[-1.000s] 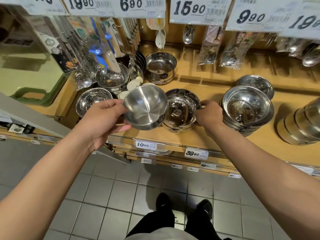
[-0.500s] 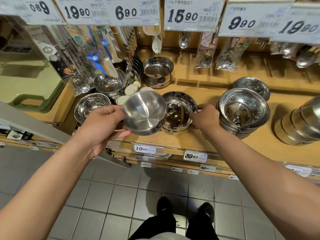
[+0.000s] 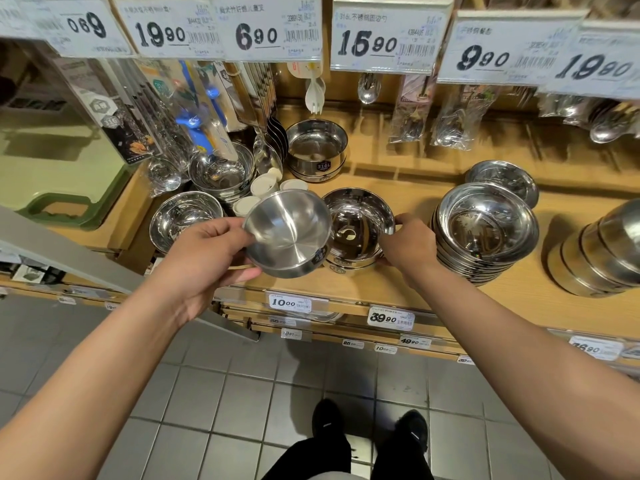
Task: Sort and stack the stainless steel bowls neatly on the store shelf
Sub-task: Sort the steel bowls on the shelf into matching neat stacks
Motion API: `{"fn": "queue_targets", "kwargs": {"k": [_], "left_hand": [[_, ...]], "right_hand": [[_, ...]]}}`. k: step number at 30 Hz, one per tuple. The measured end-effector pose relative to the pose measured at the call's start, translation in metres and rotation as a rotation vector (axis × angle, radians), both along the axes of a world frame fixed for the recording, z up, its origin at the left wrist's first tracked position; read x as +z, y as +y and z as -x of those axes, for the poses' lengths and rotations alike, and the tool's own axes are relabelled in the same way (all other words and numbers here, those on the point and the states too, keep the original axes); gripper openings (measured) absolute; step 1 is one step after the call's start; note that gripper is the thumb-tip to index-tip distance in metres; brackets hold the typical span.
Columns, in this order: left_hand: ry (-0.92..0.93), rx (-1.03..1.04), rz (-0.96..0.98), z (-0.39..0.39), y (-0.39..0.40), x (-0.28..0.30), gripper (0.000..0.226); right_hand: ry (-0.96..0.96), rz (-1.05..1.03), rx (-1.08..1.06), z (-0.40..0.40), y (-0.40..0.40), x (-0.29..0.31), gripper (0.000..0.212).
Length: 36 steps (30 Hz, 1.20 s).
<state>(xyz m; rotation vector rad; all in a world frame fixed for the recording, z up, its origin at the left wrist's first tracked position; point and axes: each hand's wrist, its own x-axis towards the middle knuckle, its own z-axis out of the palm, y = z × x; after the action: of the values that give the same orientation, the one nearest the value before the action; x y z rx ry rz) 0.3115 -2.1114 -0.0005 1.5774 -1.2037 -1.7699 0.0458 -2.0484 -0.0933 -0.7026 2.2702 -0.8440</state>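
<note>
Little has shifted since earlier: left hand still pinches one brushed steel bowl, tilted above the wooden shelf; right hand still grips a short stack of shiny bowls beside it. Right stands a taller bowl stack; left, one single shiny bowl.

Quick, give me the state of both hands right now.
Left hand: holds a tilted steel bowl by its rim.
Right hand: grips the side of the bowl stack on the shelf.
</note>
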Motion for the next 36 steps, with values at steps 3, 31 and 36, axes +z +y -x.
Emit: {"fn": "queue_targets", "kwargs": {"k": [3,31,36], "left_hand": [[0.003,-0.004,0.001,0.000,0.000,0.000,0.019],[-0.011,-0.009,-0.007,0.007,0.002,-0.002,0.017],[-0.002,-0.006,-0.013,0.007,0.001,-0.001,0.018]], "right_hand": [[-0.025,-0.050,0.020,-0.005,0.006,0.000,0.060],[0.088,0.037,0.014,0.000,0.001,0.009,0.035],[0.026,0.062,-0.035,0.003,-0.001,0.011,0.046]]}}
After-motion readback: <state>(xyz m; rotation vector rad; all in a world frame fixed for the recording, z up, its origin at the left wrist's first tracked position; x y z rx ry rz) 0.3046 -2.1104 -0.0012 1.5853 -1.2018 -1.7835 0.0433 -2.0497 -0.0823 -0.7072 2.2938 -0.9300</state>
